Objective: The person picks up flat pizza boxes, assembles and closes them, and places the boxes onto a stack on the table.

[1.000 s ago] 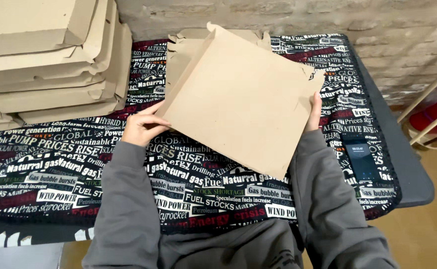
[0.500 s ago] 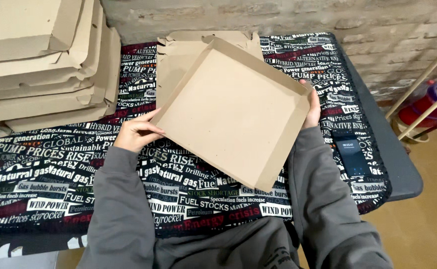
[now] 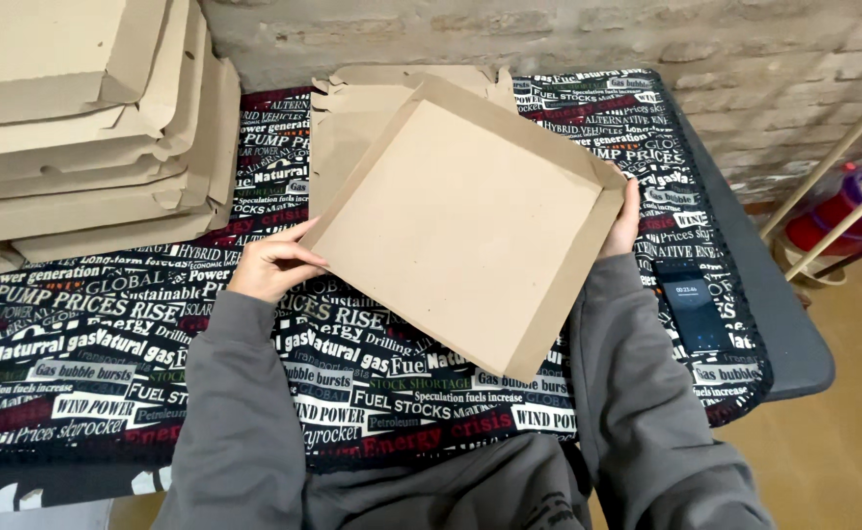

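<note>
I hold a shallow brown cardboard box tray (image 3: pixel 465 221) over the table, turned like a diamond, its inside facing me and its side walls folded up. My left hand (image 3: pixel 272 263) grips its left corner. My right hand (image 3: pixel 621 222) grips its right corner, mostly hidden behind the wall. Both arms wear grey sleeves. Beneath the tray lies a flat unfolded cardboard blank (image 3: pixel 348 123) with notched edges.
A tall stack of folded cardboard boxes (image 3: pixel 82 128) fills the table's left rear. The table (image 3: pixel 794 344) carries a black cloth printed with words (image 3: pixel 107 334). A dark phone (image 3: pixel 694 312) lies at its right edge. A brick wall stands behind; red and blue items sit on the floor right.
The tray has tipped from a raised, back-facing tilt down toward the table, so its inside now faces me. Both hands kept their grip on the corners.
</note>
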